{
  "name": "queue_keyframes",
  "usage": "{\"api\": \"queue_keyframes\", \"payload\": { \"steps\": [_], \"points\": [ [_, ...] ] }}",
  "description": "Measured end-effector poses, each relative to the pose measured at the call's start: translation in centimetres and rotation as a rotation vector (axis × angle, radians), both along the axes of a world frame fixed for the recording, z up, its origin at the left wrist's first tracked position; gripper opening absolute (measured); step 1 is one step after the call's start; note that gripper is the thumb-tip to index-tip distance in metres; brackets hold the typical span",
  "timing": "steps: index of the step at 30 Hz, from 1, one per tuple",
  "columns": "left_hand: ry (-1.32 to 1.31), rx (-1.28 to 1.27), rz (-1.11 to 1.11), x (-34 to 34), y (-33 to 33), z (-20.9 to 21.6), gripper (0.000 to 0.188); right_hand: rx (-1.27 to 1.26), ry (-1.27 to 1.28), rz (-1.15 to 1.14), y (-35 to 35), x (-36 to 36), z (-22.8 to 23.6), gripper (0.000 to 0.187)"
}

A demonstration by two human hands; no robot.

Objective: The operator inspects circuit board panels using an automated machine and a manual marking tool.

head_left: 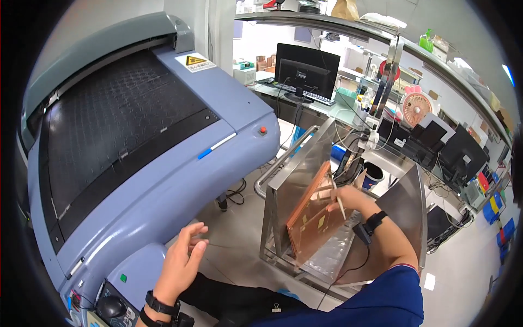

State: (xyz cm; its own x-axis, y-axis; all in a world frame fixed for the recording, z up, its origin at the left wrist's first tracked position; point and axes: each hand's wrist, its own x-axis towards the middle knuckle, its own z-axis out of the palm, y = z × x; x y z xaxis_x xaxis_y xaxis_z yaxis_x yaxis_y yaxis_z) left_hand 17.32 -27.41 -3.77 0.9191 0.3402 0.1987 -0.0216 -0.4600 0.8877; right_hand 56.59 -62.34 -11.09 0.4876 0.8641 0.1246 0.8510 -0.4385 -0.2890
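Running this remotely, my right grip [347, 199] is up at a copper-coloured panel [311, 228], thin pale stick [341, 209] across the fingers. Honestly can't tell if it's pinching the panel. That panel's leaning inside a steel cart [404, 210]. My left hand [182, 262] hovers wide and loose near the big blue-grey machine [163, 182].

The red-trimmed sleeve [389, 297] is blue, the wristbands [375, 219] black.
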Motion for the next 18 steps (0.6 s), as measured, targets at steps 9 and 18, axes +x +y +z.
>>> {"api": "queue_keyframes", "payload": {
  "steps": [9, 18],
  "points": [
    [0.127, 0.128, -0.073, 0.3, 1.5, -1.1, 0.038, -0.188, -0.271, -0.008, 3.3, 7.6, -15.7, 0.026],
    [0.258, -0.015, -0.084, 3.2, 3.0, -1.4, 0.038, -0.033, -0.337, -0.091, 3.6, 7.1, -17.7, 0.032]
  ]
}}
